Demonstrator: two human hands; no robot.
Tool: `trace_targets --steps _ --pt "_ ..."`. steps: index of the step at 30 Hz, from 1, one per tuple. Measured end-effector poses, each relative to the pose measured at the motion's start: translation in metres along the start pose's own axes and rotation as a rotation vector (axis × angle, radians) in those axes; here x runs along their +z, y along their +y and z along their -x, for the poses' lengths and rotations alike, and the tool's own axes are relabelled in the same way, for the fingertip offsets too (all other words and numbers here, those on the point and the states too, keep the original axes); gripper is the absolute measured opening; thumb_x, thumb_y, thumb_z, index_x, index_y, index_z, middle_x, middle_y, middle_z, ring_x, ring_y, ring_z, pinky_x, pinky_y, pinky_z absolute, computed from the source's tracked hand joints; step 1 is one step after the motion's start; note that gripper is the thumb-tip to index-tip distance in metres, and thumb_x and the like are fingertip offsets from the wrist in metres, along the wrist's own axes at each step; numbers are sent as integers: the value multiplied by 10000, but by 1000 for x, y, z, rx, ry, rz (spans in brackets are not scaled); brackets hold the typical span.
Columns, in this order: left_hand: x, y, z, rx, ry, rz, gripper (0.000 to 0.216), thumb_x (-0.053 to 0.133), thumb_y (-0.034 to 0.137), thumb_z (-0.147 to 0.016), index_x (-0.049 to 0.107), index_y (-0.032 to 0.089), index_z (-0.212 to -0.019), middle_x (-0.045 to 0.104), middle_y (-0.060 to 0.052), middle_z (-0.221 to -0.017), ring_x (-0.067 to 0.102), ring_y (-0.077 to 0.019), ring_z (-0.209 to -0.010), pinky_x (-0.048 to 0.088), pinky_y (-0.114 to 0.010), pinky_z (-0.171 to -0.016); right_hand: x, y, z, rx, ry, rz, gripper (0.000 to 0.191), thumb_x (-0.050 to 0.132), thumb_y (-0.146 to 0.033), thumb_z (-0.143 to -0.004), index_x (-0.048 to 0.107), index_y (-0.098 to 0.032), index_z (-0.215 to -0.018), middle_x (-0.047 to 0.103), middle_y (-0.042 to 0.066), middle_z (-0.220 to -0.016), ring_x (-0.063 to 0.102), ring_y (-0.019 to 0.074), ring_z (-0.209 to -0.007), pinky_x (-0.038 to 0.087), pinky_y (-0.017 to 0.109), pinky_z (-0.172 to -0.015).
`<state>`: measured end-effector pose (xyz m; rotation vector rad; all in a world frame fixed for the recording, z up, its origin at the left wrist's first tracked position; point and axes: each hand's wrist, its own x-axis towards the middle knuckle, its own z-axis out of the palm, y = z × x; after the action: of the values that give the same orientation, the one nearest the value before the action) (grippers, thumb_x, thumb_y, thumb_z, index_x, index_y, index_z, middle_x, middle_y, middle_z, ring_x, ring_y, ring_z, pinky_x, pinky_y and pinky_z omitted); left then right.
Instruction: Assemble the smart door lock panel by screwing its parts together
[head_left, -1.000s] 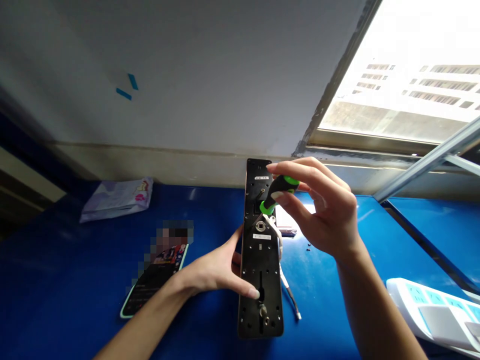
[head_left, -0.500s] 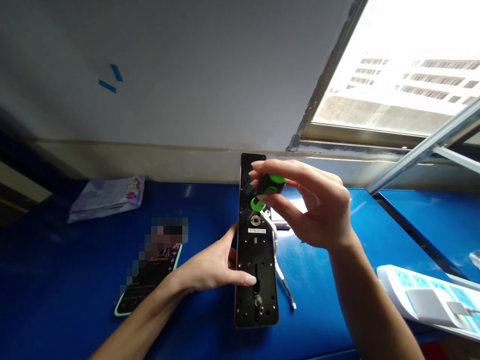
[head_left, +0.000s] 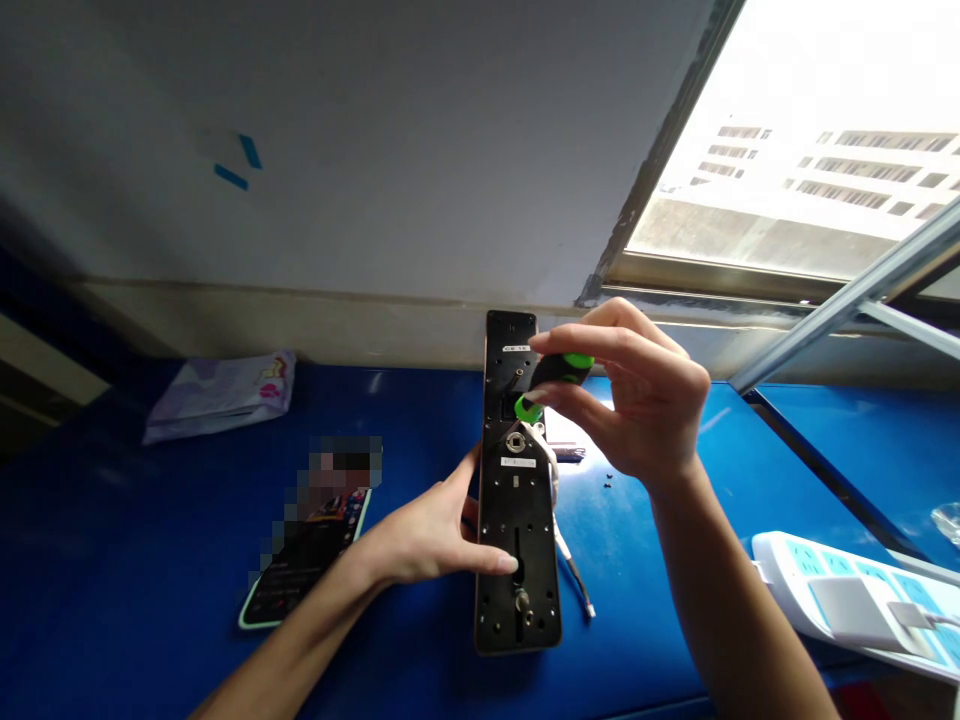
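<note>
A long, perforated black rectangular panel (head_left: pixel 517 505) points toward the counter's (head_left: pixel 420 420) back edge. A black-and-green screwdriver (head_left: pixel 561 372) tilts over its far half.

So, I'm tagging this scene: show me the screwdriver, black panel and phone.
Screwdriver (head_left: pixel 558 372): head view, dark handle grip.
Black panel (head_left: pixel 517 505): head view, middle of holed face.
Phone (head_left: pixel 306 562): head view, lower screen.

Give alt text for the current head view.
A person's right hand holds a black-and-green screwdriver over a long black panel that the left hand grips; a phone lies on the blue table at left, a white power strip at right.
</note>
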<state>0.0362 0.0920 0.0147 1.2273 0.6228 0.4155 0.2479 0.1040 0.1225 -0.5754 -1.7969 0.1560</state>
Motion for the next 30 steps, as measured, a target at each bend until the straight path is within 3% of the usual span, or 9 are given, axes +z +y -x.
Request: trace_targets --steps 3,6,11,14,18,21,24,27,30 --pt "0 -1 1 7 -31 9 1137 914 221 -727 234 273 -1637 713 -97 -1266 724 -329 -1177 606 -512 -990 2 3 -1 8 28 34 285 903 -268 -840 828 -274 -1116 637 4 -854 587 150 -743 545 312 -637" --pt "-2 -2 2 16 -28 -26 1168 932 235 -721 225 266 -1650 718 -113 -1278 735 -335 -1169 608 -508 -988 2 0 0 22 -29 -14 303 779 -239 -953 784 -284 -1253 749 39 -993 695 181 -870 616 338 -721" --pt "-4 2 2 -40 71 -85 1532 998 284 -672 -137 319 -1700 717 -155 -1318 777 -343 -1080 614 -542 -967 0 -6 2 60 -141 -137 414 566 -164 -1051 687 -283 -1428 776 72 -1327 776 243 -1122 669 447 -936" --pt "-3 0 -3 29 131 -50 1491 969 344 -739 -174 342 -1697 668 -173 -1413 734 -353 -1212 586 -539 -1044 1 -3 1 4 -86 -72 377 743 -175 -968 756 -297 -1324 805 47 -1124 771 206 -947 668 380 -799" --pt "1 -8 -12 130 337 -120 1346 925 312 -787 -41 335 -1724 646 -167 -1432 691 -356 -1280 570 -529 -1078 -1 0 0 -42 2 102 319 902 -325 -843 829 -301 -1153 680 15 -864 637 165 -743 580 323 -617" --pt "4 -9 -14 156 381 -135 1286 910 281 -786 35 328 -1728 679 -149 -1376 735 -339 -1181 590 -524 -1041 -5 0 -1 5 -79 34 330 637 -271 -1045 741 -304 -1356 757 78 -1176 731 218 -1017 640 399 -852" --pt "5 -8 -13 153 386 -130 1277 912 291 -783 53 333 -1727 705 -130 -1327 758 -321 -1113 600 -511 -1017 -9 0 -1 40 -155 -96 466 526 -121 -1059 657 -303 -1468 722 86 -1424 729 248 -1226 604 485 -1056" --pt "4 -8 -12 161 390 -135 1303 930 297 -761 57 321 -1727 714 -128 -1317 755 -324 -1120 599 -501 -1017 -11 3 -2 -19 -98 -77 447 724 -98 -960 752 -329 -1342 802 61 -1197 772 230 -1046 658 423 -885" --pt "3 -8 -12 163 395 -160 1273 927 287 -767 90 329 -1726 720 -118 -1324 749 -321 -1142 592 -492 -1031 -12 5 -1 -40 -1 50 385 902 -233 -836 823 -345 -1196 728 24 -924 685 184 -802 607 335 -640"
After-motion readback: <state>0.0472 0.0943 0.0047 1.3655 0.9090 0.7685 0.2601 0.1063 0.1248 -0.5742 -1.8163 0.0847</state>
